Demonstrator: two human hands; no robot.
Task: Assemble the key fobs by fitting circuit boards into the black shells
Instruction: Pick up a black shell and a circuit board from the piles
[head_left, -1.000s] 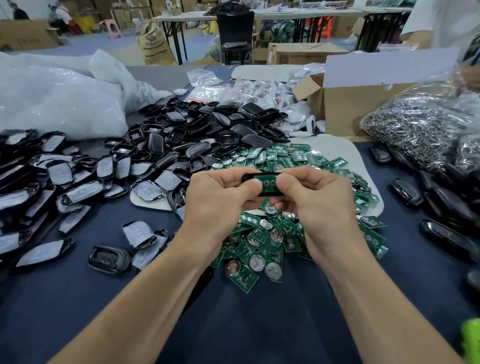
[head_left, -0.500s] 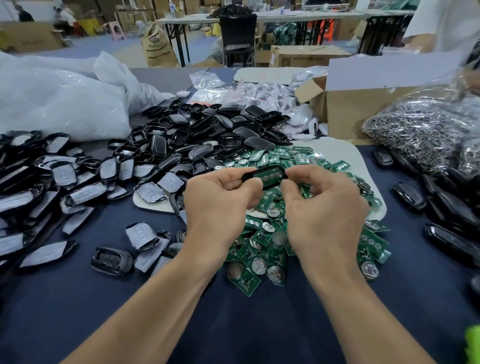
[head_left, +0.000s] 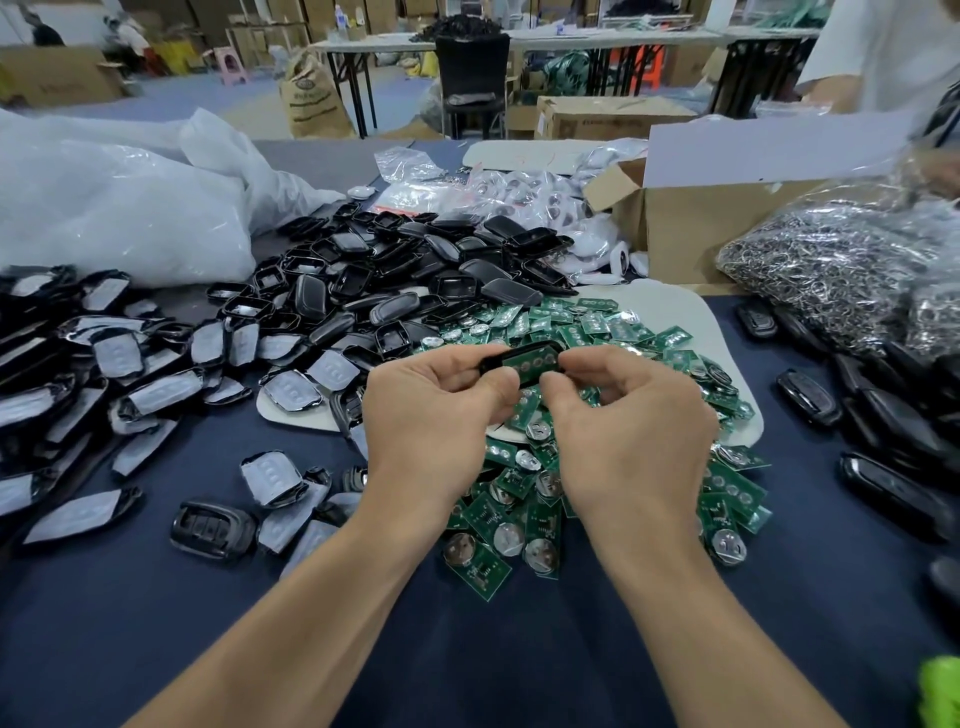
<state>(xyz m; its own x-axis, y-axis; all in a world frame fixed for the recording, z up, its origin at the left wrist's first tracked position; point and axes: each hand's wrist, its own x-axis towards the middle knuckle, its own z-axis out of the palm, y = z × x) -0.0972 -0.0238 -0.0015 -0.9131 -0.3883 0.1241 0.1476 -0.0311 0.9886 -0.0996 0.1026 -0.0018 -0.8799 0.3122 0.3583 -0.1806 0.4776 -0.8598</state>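
Note:
A black key fob shell (head_left: 524, 362) with a green circuit board seated in it is held above the pile of green circuit boards (head_left: 587, 447). My left hand (head_left: 436, 415) pinches the shell's left end between thumb and fingers. My right hand (head_left: 631, 431) grips its right end, thumb under the board. A heap of empty black shells (head_left: 395, 280) lies behind, and shells with white film (head_left: 130, 374) spread to the left.
A single black shell (head_left: 212, 529) lies front left on the dark blue cloth. Finished black fobs (head_left: 883, 441) line the right side below a bag of metal rings (head_left: 841, 260). An open cardboard box (head_left: 691, 228) and white plastic bags (head_left: 114, 208) stand behind. Another person's sleeve (head_left: 893, 57) shows top right.
Both hands lifted the shell slightly away from me and tilted it, its right end now higher. The grip on both ends stays the same.

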